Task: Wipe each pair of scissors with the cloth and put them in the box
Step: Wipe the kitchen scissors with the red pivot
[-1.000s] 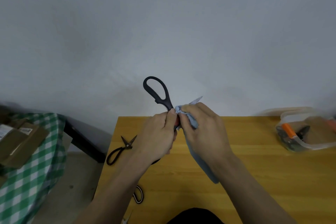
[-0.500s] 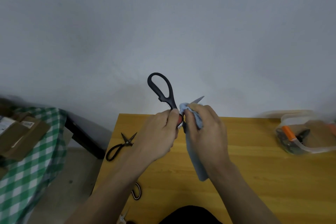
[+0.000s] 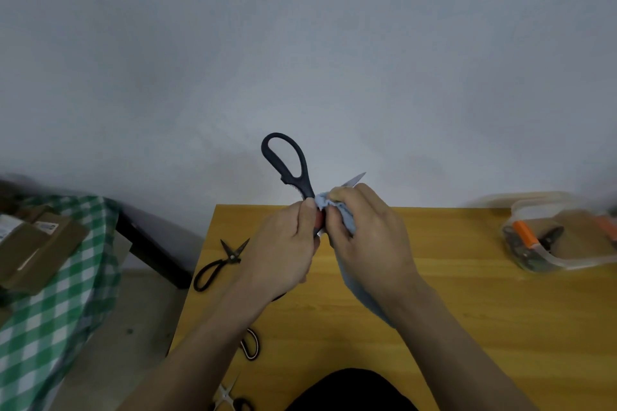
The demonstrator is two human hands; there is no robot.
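Presently: Large Scissors Being Wiped Above the Surface

Both hands are meeting above the far edge of the wooden surface (image 3: 467, 310); the left hand (image 3: 283, 243) is gripping the black-handled scissors (image 3: 287, 163) near the pivot, its grip closed around them, one handle loop standing up; the right hand (image 3: 367, 237) is pinching the blue cloth (image 3: 334, 207) around a blade, the blade's tip showing above the fingers, the cloth's tail hanging under the wrist. Small black scissors (image 3: 218, 264) are lying on the surface at left, well apart from the clear box (image 3: 564, 240) at far right, which is holding orange-handled tools; further scissors are lying partly hidden near the near-left edge.
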